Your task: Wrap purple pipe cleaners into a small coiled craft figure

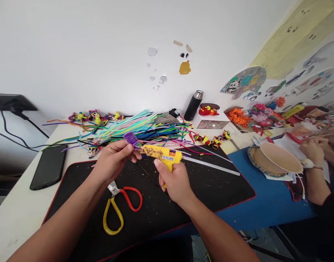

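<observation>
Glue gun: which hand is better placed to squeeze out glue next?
Right, most likely: the right hand grips the glue gun from behind, while the left hand is busy holding the purple piece near its tip.

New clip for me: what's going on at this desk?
A person's left hand holds a purple fuzzy piece, and the right hand grips a yellow glue gun, its nozzle close to the piece; whether they touch is hard to tell. Below the hands, scissors lie on a black mat. Colourful fuzzy stems are heaped behind, toward the wall.
</observation>
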`<action>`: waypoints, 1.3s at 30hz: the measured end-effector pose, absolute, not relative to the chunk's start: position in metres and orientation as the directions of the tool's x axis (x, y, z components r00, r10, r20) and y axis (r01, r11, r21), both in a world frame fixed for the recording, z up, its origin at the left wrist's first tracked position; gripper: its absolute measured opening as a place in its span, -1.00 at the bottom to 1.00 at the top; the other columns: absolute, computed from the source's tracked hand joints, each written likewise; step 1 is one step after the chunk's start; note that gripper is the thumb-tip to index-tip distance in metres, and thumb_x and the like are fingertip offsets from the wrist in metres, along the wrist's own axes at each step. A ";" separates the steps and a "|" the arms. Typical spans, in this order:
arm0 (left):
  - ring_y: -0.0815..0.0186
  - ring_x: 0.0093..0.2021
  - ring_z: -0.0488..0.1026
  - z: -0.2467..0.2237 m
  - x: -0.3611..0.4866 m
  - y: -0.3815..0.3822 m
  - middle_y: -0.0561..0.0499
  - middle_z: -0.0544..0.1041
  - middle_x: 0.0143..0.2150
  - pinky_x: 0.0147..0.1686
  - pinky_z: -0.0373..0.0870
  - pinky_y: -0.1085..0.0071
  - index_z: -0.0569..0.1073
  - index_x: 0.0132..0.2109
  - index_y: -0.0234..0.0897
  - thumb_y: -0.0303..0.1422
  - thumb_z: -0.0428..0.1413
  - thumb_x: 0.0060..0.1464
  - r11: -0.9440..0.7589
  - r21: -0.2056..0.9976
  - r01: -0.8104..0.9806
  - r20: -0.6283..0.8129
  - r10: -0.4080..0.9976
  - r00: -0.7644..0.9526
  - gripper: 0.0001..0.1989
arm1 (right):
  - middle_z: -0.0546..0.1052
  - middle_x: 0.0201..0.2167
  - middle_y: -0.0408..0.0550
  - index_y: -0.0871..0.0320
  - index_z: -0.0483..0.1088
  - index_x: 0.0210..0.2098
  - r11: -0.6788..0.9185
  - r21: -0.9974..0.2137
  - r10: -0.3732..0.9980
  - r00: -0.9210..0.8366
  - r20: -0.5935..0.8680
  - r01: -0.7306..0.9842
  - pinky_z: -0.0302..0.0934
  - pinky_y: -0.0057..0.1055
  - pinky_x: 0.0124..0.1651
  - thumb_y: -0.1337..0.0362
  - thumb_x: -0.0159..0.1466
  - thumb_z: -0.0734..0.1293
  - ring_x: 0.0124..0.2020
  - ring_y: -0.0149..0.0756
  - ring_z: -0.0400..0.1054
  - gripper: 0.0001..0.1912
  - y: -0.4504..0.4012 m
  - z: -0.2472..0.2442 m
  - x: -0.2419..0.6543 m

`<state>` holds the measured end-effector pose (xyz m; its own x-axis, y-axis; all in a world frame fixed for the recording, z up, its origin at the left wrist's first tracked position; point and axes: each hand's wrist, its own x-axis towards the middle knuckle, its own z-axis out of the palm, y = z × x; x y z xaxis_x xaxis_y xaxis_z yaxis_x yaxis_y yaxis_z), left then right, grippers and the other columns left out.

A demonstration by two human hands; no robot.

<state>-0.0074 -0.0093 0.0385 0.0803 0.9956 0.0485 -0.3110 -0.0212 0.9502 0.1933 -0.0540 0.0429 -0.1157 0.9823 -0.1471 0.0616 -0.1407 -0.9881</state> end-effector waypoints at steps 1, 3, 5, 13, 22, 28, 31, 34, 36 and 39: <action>0.36 -0.54 0.51 0.038 -0.007 -0.009 -0.10 0.66 -0.49 -0.50 0.46 0.54 0.69 -0.43 -0.31 -0.04 0.50 -0.08 -0.020 0.950 -0.311 0.048 0.996 0.081 -0.61 | 0.21 -0.86 -0.22 0.07 0.21 -0.75 -0.143 -0.988 0.982 -0.113 -0.150 0.064 0.02 -0.50 -0.69 -0.15 0.27 0.40 -0.81 -0.48 0.11 -0.36 -0.054 0.043 0.193; 0.35 -0.54 0.52 0.038 -0.007 -0.009 -0.11 0.66 -0.49 -0.50 0.46 0.53 0.69 -0.42 -0.31 -0.05 0.50 -0.08 -0.017 0.950 -0.312 0.044 0.996 0.081 -0.61 | 0.21 -0.85 -0.22 0.07 0.21 -0.76 -0.148 -0.987 0.982 -0.111 -0.155 0.067 0.03 -0.50 -0.69 -0.15 0.27 0.40 -0.81 -0.48 0.11 -0.36 -0.054 0.043 0.193; 0.35 -0.54 0.52 0.038 -0.007 -0.009 -0.11 0.67 -0.49 -0.50 0.46 0.53 0.69 -0.42 -0.32 -0.04 0.50 -0.09 -0.013 0.949 -0.316 0.039 0.996 0.077 -0.61 | 0.21 -0.85 -0.22 0.07 0.21 -0.76 -0.150 -0.987 0.981 -0.111 -0.157 0.063 0.03 -0.50 -0.69 -0.15 0.26 0.40 -0.81 -0.48 0.11 -0.36 -0.054 0.043 0.193; 0.35 -0.54 0.52 0.037 -0.007 -0.009 -0.11 0.66 -0.49 -0.50 0.45 0.53 0.69 -0.42 -0.32 -0.04 0.50 -0.09 -0.004 0.950 -0.314 0.031 0.996 0.081 -0.60 | 0.20 -0.85 -0.23 0.07 0.21 -0.75 -0.149 -0.988 0.981 -0.115 -0.154 0.052 0.03 -0.50 -0.69 -0.14 0.26 0.40 -0.81 -0.48 0.11 -0.37 -0.054 0.043 0.192; 0.35 -0.53 0.51 0.037 -0.008 -0.010 -0.10 0.65 -0.50 -0.50 0.44 0.53 0.68 -0.44 -0.31 -0.03 0.50 -0.09 0.006 0.951 -0.310 0.022 0.996 0.085 -0.60 | 0.22 -0.85 -0.22 0.07 0.23 -0.74 -0.148 -0.988 0.982 -0.112 -0.153 0.049 0.01 -0.50 -0.70 -0.13 0.27 0.40 -0.81 -0.48 0.10 -0.38 -0.053 0.045 0.194; 0.34 -0.53 0.51 0.038 -0.008 -0.009 -0.13 0.66 -0.49 -0.50 0.43 0.53 0.67 -0.45 -0.33 -0.02 0.50 -0.10 0.001 0.953 -0.304 0.026 0.996 0.087 -0.58 | 0.22 -0.86 -0.22 0.08 0.23 -0.74 -0.146 -0.989 0.982 -0.112 -0.149 0.039 0.01 -0.51 -0.70 -0.13 0.28 0.40 -0.82 -0.49 0.09 -0.37 -0.053 0.044 0.195; 0.34 -0.53 0.51 0.037 -0.008 -0.009 -0.13 0.66 -0.49 -0.50 0.43 0.52 0.68 -0.45 -0.33 -0.03 0.50 -0.10 0.004 0.951 -0.309 0.024 0.996 0.087 -0.58 | 0.22 -0.86 -0.22 0.08 0.23 -0.74 -0.158 -0.987 0.981 -0.106 -0.161 0.039 0.00 -0.51 -0.70 -0.14 0.27 0.41 -0.82 -0.49 0.08 -0.37 -0.052 0.045 0.195; 0.33 -0.53 0.51 0.037 -0.009 -0.009 -0.14 0.67 -0.48 -0.50 0.43 0.51 0.69 -0.43 -0.32 -0.03 0.50 -0.09 0.003 0.951 -0.309 0.025 0.996 0.089 -0.59 | 0.22 -0.87 -0.21 0.08 0.23 -0.74 -0.161 -0.986 0.981 -0.105 -0.164 0.041 0.01 -0.51 -0.70 -0.15 0.27 0.40 -0.82 -0.49 0.08 -0.37 -0.053 0.046 0.196; 0.32 -0.52 0.52 0.038 -0.008 -0.010 -0.15 0.68 -0.46 -0.50 0.44 0.50 0.71 -0.41 -0.32 -0.03 0.49 -0.09 0.000 0.953 -0.304 0.028 0.996 0.089 -0.60 | 0.22 -0.86 -0.22 0.07 0.23 -0.73 -0.160 -0.987 0.981 -0.109 -0.163 0.036 0.02 -0.50 -0.70 -0.15 0.27 0.41 -0.82 -0.48 0.09 -0.37 -0.053 0.045 0.196; 0.31 -0.52 0.53 0.039 -0.007 -0.010 -0.17 0.70 -0.43 -0.51 0.44 0.48 0.72 -0.40 -0.32 -0.03 0.50 -0.10 -0.007 0.954 -0.300 0.034 0.996 0.084 -0.60 | 0.22 -0.86 -0.22 0.07 0.23 -0.71 -0.163 -0.986 0.980 -0.114 -0.165 0.023 0.02 -0.49 -0.70 -0.17 0.26 0.41 -0.82 -0.47 0.08 -0.38 -0.052 0.045 0.196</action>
